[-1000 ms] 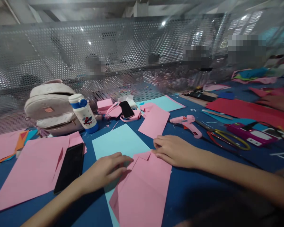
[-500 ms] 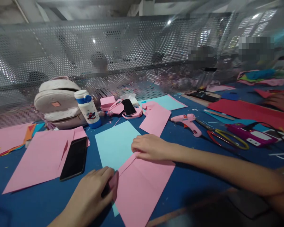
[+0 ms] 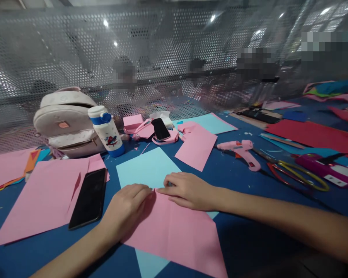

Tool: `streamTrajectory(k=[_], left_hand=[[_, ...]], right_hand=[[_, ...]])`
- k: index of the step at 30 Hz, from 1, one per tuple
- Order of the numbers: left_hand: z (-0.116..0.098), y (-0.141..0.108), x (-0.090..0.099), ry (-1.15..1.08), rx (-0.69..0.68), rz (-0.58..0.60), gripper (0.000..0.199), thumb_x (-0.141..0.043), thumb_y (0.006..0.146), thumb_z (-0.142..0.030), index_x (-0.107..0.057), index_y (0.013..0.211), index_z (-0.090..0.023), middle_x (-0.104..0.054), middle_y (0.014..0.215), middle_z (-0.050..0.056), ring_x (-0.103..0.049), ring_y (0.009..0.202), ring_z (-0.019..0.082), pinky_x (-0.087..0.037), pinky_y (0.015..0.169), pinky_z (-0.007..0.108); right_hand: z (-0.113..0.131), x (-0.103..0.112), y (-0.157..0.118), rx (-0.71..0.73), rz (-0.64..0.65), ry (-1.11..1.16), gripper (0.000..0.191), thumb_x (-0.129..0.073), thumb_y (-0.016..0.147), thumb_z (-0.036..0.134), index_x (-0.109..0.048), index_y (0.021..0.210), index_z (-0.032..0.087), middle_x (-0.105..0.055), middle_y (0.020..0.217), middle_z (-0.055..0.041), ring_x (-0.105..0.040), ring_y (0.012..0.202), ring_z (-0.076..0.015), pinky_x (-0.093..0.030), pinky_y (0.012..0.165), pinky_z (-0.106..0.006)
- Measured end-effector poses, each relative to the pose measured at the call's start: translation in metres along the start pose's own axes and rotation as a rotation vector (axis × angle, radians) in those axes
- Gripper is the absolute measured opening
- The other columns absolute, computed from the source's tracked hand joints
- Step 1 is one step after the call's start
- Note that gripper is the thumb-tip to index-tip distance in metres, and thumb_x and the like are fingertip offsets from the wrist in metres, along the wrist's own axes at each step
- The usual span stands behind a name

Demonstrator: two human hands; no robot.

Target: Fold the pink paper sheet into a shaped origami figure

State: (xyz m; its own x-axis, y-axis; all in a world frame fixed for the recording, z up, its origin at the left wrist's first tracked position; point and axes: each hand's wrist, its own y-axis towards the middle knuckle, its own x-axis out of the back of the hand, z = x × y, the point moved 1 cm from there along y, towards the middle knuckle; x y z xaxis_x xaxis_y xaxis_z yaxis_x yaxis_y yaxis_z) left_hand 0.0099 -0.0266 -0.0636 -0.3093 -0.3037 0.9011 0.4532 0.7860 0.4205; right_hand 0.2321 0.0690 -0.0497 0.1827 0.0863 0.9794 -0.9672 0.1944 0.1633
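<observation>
A creased pink paper sheet [image 3: 174,235] lies in front of me, partly over a light blue sheet [image 3: 147,166]. My left hand [image 3: 129,208] is closed at the pink sheet's far edge, its fingertips pinching the paper. Right beside it, my right hand [image 3: 190,191] holds the same edge, thumb and fingers pressed near a small raised fold between the two hands. Both hands partly cover that edge. To the left of my left hand rests a black phone [image 3: 88,199], lying on another pink sheet [image 3: 46,193].
Behind stand a white backpack [image 3: 66,123] and a water bottle [image 3: 107,133] before a perforated metal screen [image 3: 162,50]. To the right lie a pink glue gun [image 3: 242,150], scissors [image 3: 298,173], a purple device [image 3: 327,168] and red paper [image 3: 319,133]. A smaller phone [image 3: 161,129] sits mid-table.
The pink sheet has turned, its worked edge now running more sideways. My left hand has moved up and right, close to my right hand. A person's hand at the far right has left view.
</observation>
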Motion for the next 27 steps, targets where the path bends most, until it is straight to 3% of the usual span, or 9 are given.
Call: streamTrajectory(k=[3, 8, 12, 18, 23, 27], left_hand=[[0.001, -0.010, -0.003, 0.007, -0.111, -0.027, 0.028, -0.040, 0.099, -0.012, -0.057, 0.121, -0.012, -0.070, 0.113, 0.012, -0.067, 0.095, 0.023, -0.054, 0.080, 0.037], [0.000, -0.015, -0.003, 0.074, -0.188, 0.050, 0.039, -0.040, 0.096, -0.007, -0.054, 0.132, -0.006, -0.060, 0.134, 0.015, -0.062, 0.117, 0.028, -0.056, 0.090, 0.044], [-0.004, -0.010, -0.002, 0.148, -0.225, 0.033, 0.035, -0.043, 0.096, -0.010, -0.059, 0.126, -0.002, -0.062, 0.130, 0.018, -0.062, 0.118, 0.029, -0.058, 0.091, 0.042], [-0.010, -0.016, -0.005, 0.323, -0.296, 0.014, 0.033, -0.043, 0.095, -0.014, -0.066, 0.117, -0.004, -0.068, 0.120, 0.018, -0.065, 0.114, 0.029, -0.060, 0.089, 0.036], [-0.016, -0.030, -0.006, 0.410, -0.316, 0.074, 0.037, -0.044, 0.092, -0.016, -0.062, 0.121, 0.000, -0.068, 0.118, 0.022, -0.066, 0.111, 0.033, -0.061, 0.086, 0.037], [-0.016, -0.028, -0.002, 0.400, -0.326, 0.027, 0.035, -0.040, 0.089, -0.008, -0.064, 0.113, -0.001, -0.072, 0.108, 0.021, -0.070, 0.103, 0.033, -0.062, 0.081, 0.039]], right_hand=[[-0.005, -0.006, 0.001, -0.019, -0.011, 0.069, 0.041, -0.044, 0.098, 0.024, -0.052, 0.138, 0.024, -0.057, 0.111, -0.0103, -0.053, 0.092, -0.0211, -0.043, 0.078, -0.035], [-0.013, -0.015, 0.003, -0.060, 0.019, 0.207, 0.046, -0.049, 0.095, 0.026, -0.049, 0.141, 0.026, -0.056, 0.113, -0.0102, -0.050, 0.091, -0.0214, -0.042, 0.080, -0.036], [-0.014, -0.020, 0.003, -0.077, -0.012, 0.228, 0.048, -0.048, 0.096, 0.030, -0.046, 0.143, 0.023, -0.056, 0.110, -0.0107, -0.049, 0.092, -0.0225, -0.040, 0.081, -0.037], [-0.012, -0.023, 0.004, -0.064, -0.048, 0.184, 0.048, -0.036, 0.101, 0.044, -0.045, 0.144, 0.025, -0.055, 0.107, -0.0114, -0.048, 0.089, -0.0232, -0.038, 0.082, -0.038], [-0.012, -0.020, 0.005, -0.083, -0.019, 0.185, 0.046, -0.040, 0.100, 0.040, -0.046, 0.144, 0.026, -0.055, 0.107, -0.0099, -0.048, 0.090, -0.0230, -0.037, 0.083, -0.038], [-0.011, -0.017, 0.006, -0.072, 0.005, 0.163, 0.044, -0.045, 0.098, 0.036, -0.050, 0.140, 0.024, -0.055, 0.108, -0.0102, -0.048, 0.091, -0.0227, -0.037, 0.081, -0.036]])
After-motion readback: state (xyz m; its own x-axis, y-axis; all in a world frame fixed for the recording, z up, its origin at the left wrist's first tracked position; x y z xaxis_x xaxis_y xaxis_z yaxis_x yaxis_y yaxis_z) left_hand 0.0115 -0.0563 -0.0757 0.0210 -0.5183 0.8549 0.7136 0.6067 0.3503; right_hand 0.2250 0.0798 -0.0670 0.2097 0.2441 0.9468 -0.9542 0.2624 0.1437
